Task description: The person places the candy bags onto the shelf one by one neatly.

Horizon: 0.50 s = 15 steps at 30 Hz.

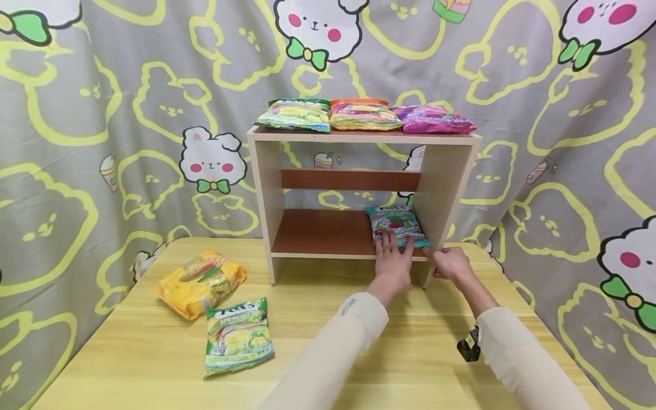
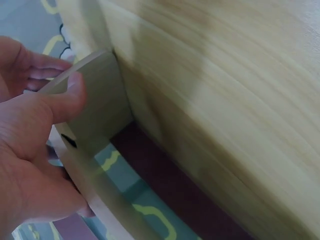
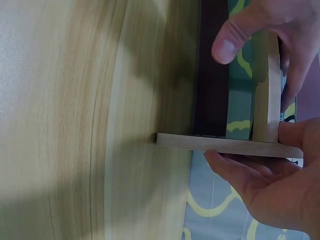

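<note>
From afar, I have the left hand point(image 1: 393, 266) resting, fingers spread, on the teal bag point(image 1: 397, 222) just ahead of it inside the shelf point(image 1: 323, 232), probably to settle it; beside it, the right hand point(image 1: 452, 263) grips the shelf's side, presumably for steadiness.

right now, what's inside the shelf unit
A teal packet lies at the right end of its lower board; the left hand covers part of the packet. Whatever is beneath the packet cannot be seen.
</note>
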Tool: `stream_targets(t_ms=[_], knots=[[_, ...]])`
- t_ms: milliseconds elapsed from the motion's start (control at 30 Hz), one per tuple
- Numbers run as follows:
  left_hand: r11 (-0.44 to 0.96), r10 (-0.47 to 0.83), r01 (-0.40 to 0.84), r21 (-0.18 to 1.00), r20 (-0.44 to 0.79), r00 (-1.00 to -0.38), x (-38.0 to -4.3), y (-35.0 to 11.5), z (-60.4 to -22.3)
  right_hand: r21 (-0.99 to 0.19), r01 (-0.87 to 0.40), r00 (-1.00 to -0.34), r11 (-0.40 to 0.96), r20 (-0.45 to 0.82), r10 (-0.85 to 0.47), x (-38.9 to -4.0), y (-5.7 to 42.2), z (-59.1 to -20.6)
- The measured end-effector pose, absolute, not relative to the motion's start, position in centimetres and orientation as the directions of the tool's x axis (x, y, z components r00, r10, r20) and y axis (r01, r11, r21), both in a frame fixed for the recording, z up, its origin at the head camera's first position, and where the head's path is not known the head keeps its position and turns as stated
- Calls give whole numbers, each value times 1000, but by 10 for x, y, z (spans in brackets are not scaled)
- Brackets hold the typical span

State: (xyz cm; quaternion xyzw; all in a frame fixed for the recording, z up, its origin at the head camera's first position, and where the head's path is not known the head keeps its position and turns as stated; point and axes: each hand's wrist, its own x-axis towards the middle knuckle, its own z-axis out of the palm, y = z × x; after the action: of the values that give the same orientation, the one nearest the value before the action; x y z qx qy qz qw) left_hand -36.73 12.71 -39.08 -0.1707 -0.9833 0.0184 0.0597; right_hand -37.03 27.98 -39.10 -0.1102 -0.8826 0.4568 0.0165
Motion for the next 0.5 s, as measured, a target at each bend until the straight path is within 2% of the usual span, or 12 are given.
stream_targets(t_ms=[500], knots=[[930,362,346,-121,155,-919,-367,125,-397,-806,183,-975,563,-77,207,-368,280,-389]])
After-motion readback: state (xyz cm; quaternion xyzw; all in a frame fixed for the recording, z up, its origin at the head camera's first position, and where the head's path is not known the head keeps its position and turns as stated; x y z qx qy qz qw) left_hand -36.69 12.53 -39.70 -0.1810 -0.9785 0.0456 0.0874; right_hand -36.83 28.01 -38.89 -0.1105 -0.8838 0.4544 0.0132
